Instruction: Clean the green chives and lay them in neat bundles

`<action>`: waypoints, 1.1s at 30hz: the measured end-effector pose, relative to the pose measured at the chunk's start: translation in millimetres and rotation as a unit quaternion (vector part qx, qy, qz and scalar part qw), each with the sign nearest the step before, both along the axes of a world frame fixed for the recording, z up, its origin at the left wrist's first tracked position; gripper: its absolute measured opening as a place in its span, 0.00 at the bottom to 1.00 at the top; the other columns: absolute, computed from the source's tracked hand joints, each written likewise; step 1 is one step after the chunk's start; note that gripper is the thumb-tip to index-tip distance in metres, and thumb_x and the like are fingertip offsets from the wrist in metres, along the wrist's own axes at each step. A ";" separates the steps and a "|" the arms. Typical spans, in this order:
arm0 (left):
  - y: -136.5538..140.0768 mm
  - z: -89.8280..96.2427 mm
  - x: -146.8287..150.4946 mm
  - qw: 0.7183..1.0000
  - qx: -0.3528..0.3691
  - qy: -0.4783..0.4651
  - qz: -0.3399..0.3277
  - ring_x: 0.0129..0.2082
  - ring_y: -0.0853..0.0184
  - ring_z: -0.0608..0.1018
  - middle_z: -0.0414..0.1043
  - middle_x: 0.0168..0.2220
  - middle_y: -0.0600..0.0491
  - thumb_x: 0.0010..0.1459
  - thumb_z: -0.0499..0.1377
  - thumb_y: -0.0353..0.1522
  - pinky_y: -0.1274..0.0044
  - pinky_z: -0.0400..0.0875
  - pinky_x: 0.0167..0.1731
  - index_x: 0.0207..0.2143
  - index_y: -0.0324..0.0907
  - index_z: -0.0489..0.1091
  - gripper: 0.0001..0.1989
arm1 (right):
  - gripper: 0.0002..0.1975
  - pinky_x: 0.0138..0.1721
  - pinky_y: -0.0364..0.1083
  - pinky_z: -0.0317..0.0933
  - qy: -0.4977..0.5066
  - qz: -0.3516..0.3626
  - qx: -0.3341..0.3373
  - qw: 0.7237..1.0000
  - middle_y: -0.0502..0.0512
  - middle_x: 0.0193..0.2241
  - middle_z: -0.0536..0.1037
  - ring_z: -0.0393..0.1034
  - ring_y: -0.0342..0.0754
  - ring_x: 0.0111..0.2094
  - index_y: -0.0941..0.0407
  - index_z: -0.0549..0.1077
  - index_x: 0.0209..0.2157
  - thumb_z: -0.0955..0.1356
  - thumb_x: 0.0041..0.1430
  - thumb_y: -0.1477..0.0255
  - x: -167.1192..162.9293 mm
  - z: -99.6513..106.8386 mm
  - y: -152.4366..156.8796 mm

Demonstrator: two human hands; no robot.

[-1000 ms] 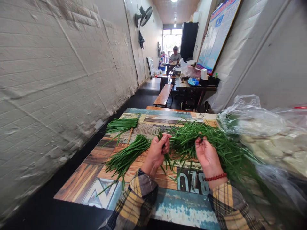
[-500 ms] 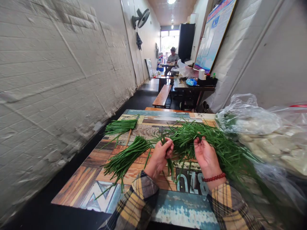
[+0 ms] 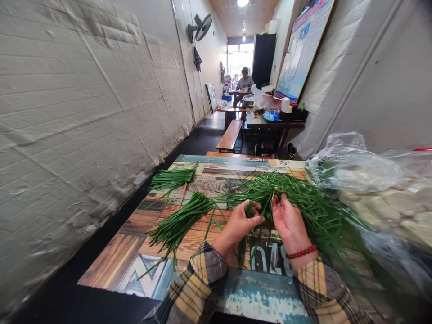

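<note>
My left hand (image 3: 243,220) is closed around a small bunch of garlic chives (image 3: 241,248), whose ends hang below the fist. Close beside it, my right hand (image 3: 288,218) pinches a chive stalk at the near edge of the loose chive heap (image 3: 300,193); part of that stalk reaches toward the left hand. A sorted bundle of chives (image 3: 182,220) lies to the left on the patterned table (image 3: 118,270). Behind it rests a second bundle (image 3: 173,178), and a thin brown stick (image 3: 183,194) runs between the two.
Clear plastic bags (image 3: 354,164) with pale contents crowd the table's right side. Beyond the table stand a wooden bench (image 3: 230,135) and a cluttered dark table (image 3: 273,123). A person (image 3: 245,83) sits far back. A brick wall (image 3: 67,112) runs along the left.
My left hand has moved right with its chives, close to my right hand. The right hand now pinches a stalk drawn slightly from the heap. The view has shifted a little.
</note>
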State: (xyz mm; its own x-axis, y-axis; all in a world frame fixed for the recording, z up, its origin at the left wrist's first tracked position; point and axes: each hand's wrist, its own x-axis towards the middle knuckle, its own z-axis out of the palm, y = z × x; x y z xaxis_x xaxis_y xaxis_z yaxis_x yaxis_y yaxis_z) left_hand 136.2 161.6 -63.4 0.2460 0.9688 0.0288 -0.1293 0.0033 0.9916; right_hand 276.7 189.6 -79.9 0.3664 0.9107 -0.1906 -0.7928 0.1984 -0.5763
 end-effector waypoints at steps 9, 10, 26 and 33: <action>2.8 0.5 -2.8 0.989 -0.068 -0.103 0.080 0.17 0.79 0.60 0.62 0.24 0.60 0.42 0.68 0.38 0.83 0.51 0.18 0.39 0.40 0.66 0.23 | 0.07 0.32 0.38 0.70 -0.067 0.008 0.038 0.997 0.48 0.30 0.79 0.72 0.39 0.29 0.56 0.73 0.28 0.73 0.44 0.77 -13.0 3.2 -6.7; 3.4 0.8 -3.9 0.985 -0.084 -0.129 0.074 0.16 0.79 0.59 0.62 0.23 0.61 0.43 0.68 0.39 0.83 0.49 0.16 0.40 0.40 0.66 0.23 | 0.07 0.32 0.38 0.69 -0.076 0.012 0.043 0.996 0.48 0.31 0.79 0.71 0.39 0.29 0.56 0.73 0.28 0.73 0.44 0.76 -14.0 3.6 -7.5; 10.7 8.2 -16.0 0.932 -0.130 -0.332 0.064 0.17 0.81 0.57 0.61 0.23 0.60 0.41 0.70 0.33 0.85 0.45 0.15 0.40 0.37 0.67 0.24 | 0.13 0.33 0.40 0.66 -0.140 0.035 0.053 0.988 0.50 0.35 0.78 0.71 0.40 0.31 0.57 0.74 0.35 0.74 0.45 0.71 -22.5 5.4 -15.6; 10.1 6.4 -14.9 0.942 -0.113 -0.310 0.051 0.18 0.81 0.59 0.63 0.24 0.58 0.42 0.70 0.34 0.84 0.47 0.16 0.39 0.36 0.71 0.21 | 0.11 0.33 0.40 0.66 -0.141 0.036 0.049 0.988 0.49 0.35 0.78 0.72 0.40 0.31 0.56 0.74 0.34 0.74 0.46 0.72 -23.5 4.4 -16.0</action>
State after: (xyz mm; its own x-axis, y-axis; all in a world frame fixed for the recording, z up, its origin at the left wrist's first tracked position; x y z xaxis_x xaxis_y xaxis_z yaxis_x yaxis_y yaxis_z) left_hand 121.3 171.7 -57.0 0.1549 0.9852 -0.0739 -0.6953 0.1619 0.7002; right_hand 253.3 173.6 -75.5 0.3255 0.9456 -0.0003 -0.6169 0.2121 -0.7579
